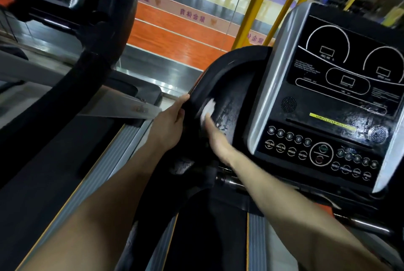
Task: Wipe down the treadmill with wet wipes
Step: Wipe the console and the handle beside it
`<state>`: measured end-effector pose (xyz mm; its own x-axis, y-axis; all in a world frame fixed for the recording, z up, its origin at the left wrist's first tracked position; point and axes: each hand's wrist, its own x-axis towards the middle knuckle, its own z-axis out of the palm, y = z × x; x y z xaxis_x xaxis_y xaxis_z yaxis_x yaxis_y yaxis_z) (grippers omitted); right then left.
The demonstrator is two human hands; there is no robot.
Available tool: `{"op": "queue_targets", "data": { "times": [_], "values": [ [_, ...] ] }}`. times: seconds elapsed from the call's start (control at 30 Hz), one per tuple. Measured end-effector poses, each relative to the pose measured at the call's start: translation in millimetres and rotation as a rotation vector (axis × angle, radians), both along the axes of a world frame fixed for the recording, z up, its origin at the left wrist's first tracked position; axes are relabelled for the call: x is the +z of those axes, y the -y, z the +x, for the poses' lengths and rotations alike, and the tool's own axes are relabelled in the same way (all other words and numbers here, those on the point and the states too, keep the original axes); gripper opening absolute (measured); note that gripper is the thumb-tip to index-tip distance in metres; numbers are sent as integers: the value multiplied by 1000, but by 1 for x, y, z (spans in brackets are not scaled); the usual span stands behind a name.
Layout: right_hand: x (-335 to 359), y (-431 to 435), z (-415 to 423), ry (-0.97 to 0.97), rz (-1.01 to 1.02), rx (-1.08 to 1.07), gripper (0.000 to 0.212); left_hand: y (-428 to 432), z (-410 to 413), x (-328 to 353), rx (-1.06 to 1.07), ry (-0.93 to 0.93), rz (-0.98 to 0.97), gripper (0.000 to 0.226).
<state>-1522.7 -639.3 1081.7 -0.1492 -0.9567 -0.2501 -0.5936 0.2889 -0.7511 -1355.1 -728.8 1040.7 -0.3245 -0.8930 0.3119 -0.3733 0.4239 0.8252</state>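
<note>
The treadmill's black console [336,104] with dials and buttons fills the right side. To its left curves a black side panel [231,87], streaked with wet marks. My right hand [215,137] holds a white wet wipe [207,109] against that panel; the hand and wipe are blurred, so how the fingers lie is hard to read. My left hand [169,126] grips the panel's outer left edge, thumb on the rim. Both forearms reach up from the bottom of the view.
A second treadmill [72,30] stands at the left, its black upright and belt close to my left arm. Yellow posts [258,4] rise behind the console. Beyond a glass wall lies an orange sports floor [175,34]. Grey side rails [122,152] run below.
</note>
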Motion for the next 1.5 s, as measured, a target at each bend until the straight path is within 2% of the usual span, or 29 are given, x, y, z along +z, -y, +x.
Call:
{"op": "queue_targets", "data": {
  "times": [0.1,0.17,0.23,0.37,0.5,0.63,0.7,0.87,0.97,1.07,1.13,1.23,1.3,1.43,1.5],
  "values": [
    [-8,-45,-13,-233,129,145,41,3,-2,0,16,5,-42,50],
    [-4,-49,-29,-386,112,291,43,1,-2,0,12,23,-23,51],
    [1,-40,-29,-418,167,343,49,1,-2,0,9,36,-18,51],
    [-13,-11,-16,-404,283,234,73,-2,0,-1,-10,20,-17,53],
    [9,-57,-21,-365,191,332,54,0,0,1,-3,9,-11,53],
    [12,-38,-22,-265,320,191,72,1,-1,0,-2,5,-22,52],
    [8,-17,-15,-204,345,128,69,2,0,0,-9,-9,-34,52],
    [5,-48,-26,-194,299,31,78,-1,-1,3,-9,-21,-29,50],
    [9,-71,-32,-129,210,105,67,-4,0,4,-5,-13,-37,49],
    [6,-42,-17,-125,148,197,63,-2,-2,4,0,-15,-24,49],
    [1,-34,-11,-149,141,155,67,-2,-1,5,4,-24,-32,49],
    [-1,-68,-21,-246,54,259,51,-3,-2,4,3,-29,-24,49],
    [1,-73,-20,-261,13,331,48,-2,-1,4,18,-12,-11,50],
    [-7,-40,9,-114,33,140,63,0,-1,3,19,9,-12,51],
    [-20,-59,7,-146,-48,129,58,2,-1,2,7,9,-8,50]
  ]
}}
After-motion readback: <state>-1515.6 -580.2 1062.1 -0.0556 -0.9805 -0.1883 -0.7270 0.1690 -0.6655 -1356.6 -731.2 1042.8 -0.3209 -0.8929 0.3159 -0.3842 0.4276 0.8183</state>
